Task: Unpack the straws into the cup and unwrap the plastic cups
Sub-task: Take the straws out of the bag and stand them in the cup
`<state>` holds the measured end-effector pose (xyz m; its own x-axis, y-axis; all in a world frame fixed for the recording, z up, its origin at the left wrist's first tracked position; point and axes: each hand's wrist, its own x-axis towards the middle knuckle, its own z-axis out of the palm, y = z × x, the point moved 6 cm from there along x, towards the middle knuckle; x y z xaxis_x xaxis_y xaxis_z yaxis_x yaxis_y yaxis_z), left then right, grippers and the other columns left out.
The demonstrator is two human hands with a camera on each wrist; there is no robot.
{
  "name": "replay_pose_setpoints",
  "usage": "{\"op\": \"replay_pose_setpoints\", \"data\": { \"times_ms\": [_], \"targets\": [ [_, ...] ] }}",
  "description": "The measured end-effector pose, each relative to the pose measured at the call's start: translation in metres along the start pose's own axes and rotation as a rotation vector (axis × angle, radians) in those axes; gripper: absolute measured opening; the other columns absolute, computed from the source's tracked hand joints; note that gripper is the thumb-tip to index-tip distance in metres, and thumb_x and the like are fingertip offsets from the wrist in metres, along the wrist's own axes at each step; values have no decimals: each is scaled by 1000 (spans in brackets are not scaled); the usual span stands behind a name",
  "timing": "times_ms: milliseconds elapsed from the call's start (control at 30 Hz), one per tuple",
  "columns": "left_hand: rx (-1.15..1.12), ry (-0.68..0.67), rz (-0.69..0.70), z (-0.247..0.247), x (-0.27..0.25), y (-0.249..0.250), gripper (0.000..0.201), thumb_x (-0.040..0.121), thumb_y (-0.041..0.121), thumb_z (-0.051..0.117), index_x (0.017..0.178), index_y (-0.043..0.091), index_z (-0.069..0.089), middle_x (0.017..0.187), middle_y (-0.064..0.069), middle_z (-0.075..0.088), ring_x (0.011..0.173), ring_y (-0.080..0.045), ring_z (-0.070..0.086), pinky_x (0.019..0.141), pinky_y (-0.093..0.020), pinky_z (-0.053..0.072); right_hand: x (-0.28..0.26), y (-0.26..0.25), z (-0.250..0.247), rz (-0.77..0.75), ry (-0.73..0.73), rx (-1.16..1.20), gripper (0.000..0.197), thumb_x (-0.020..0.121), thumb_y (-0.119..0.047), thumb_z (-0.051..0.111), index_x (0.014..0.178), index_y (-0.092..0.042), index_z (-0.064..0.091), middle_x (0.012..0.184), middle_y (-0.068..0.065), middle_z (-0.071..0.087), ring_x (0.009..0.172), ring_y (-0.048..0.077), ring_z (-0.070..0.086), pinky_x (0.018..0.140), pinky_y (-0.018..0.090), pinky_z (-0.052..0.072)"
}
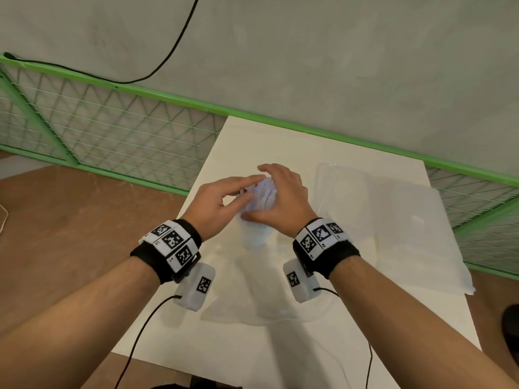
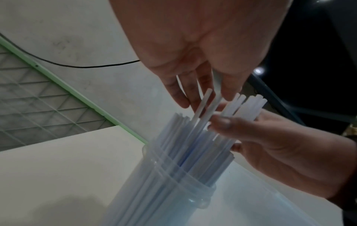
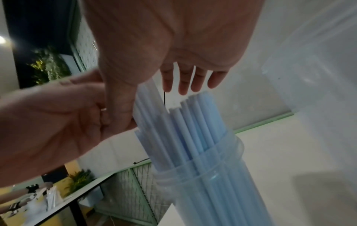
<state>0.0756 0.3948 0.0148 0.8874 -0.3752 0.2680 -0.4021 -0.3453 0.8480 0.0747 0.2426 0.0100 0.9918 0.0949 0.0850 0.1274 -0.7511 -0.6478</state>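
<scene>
A bundle of pale blue-white straws (image 1: pixel 262 192) stands upright in a clear plastic cup (image 1: pixel 254 237) in the middle of the white table (image 1: pixel 351 318). Several stacked rims show on the cup (image 2: pixel 173 183) in the left wrist view. My left hand (image 1: pixel 238 192) reaches in from the left and pinches a straw (image 2: pixel 203 105) between thumb and forefinger near its top. From the right, my right hand (image 1: pixel 280 189) cups the bundle, with its thumb (image 2: pixel 222 122) pressed on the straws' side and its fingers (image 3: pixel 193 82) over their tops (image 3: pixel 193 122).
An empty clear wrapper (image 1: pixel 252 290) lies flat on the table in front of the cup. More clear packaging (image 1: pixel 341 186) and a white plastic sheet (image 1: pixel 415 234) lie to the right. A green mesh fence (image 1: pixel 112 130) with a black cable (image 1: pixel 157 71) runs behind the table.
</scene>
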Motion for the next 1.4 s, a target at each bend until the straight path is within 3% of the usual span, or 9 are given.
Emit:
{"op": "replay_pose_setpoints", "data": {
  "times_ms": [100, 267, 433, 600, 733, 833, 1000, 1200, 1400],
  "targets": [
    [-44, 58, -25, -2, -4, -5, 36, 96, 11, 62, 121, 37, 64, 112, 21, 67, 93, 3, 64, 85, -7, 43, -13, -7, -17, -81, 68, 165, 95, 65, -50, 83, 142, -36, 30, 146, -11, 35, 131, 13, 37, 107, 42, 35],
    [-6, 110, -49, 3, -8, -7, 32, 91, 12, 68, 117, 31, 69, 94, 26, 67, 87, 11, 63, 83, -1, 40, -39, -22, -14, -249, 113, 55, 45, 99, -21, 53, 143, -16, 43, 143, 0, 50, 126, 12, 49, 103, 28, 41],
    [50, 148, -88, 5, -8, 0, 28, 89, 15, 71, 115, 25, 71, 102, 17, 67, 76, 7, 58, 69, 3, 36, -39, -11, -4, -247, 193, -2, 34, 102, -19, 47, 135, -14, 55, 123, 3, 67, 105, 18, 64, 88, 29, 50],
    [135, 82, -19, 7, -4, -11, 29, 92, 21, 68, 119, 29, 70, 113, 10, 71, 111, -2, 62, 100, -22, 45, -37, -10, -3, -276, 315, -104, 29, 98, -22, 56, 125, -14, 63, 94, 1, 73, 76, 16, 61, 71, 28, 50],
    [272, 46, -1, 15, -10, -27, 30, 97, 27, 59, 127, 33, 64, 130, 14, 61, 133, -3, 46, 112, -41, 30, -33, -7, 4, -282, 326, -251, 30, 101, -31, 46, 119, -14, 63, 105, -1, 70, 87, 17, 64, 90, 37, 46],
    [320, 45, 41, 16, -16, -31, 34, 99, 34, 48, 130, 32, 61, 131, 27, 52, 136, -1, 41, 111, -46, 30, -34, -8, -2, -305, 303, -121, 33, 100, -31, 48, 117, -10, 67, 103, 2, 72, 89, 21, 67, 84, 42, 50],
    [350, 112, 5, 9, -29, -33, 41, 99, 32, 43, 139, 37, 47, 139, 26, 44, 138, -3, 39, 111, -30, 20, -42, 1, 1, -174, 125, 42, 39, 103, -25, 43, 140, -16, 51, 135, 1, 60, 120, 17, 58, 101, 31, 44],
    [637, 7, 99, 30, -47, -32, 42, 101, 29, 31, 139, 31, 48, 146, 16, 49, 142, -10, 35, 110, -41, 12, -46, 4, 1, -235, 290, 24, 31, 99, -16, 54, 129, -12, 61, 118, 1, 70, 101, 12, 61, 88, 16, 40],
    [610, -12, 67, 30, -47, -31, 51, 98, 28, 26, 148, 25, 38, 156, 13, 35, 147, -3, 17, 113, -40, 6, -41, 2, 0, -300, 356, -129, 31, 97, -29, 53, 118, -13, 69, 112, 1, 72, 107, 20, 64, 91, 37, 45]
  ]
}}
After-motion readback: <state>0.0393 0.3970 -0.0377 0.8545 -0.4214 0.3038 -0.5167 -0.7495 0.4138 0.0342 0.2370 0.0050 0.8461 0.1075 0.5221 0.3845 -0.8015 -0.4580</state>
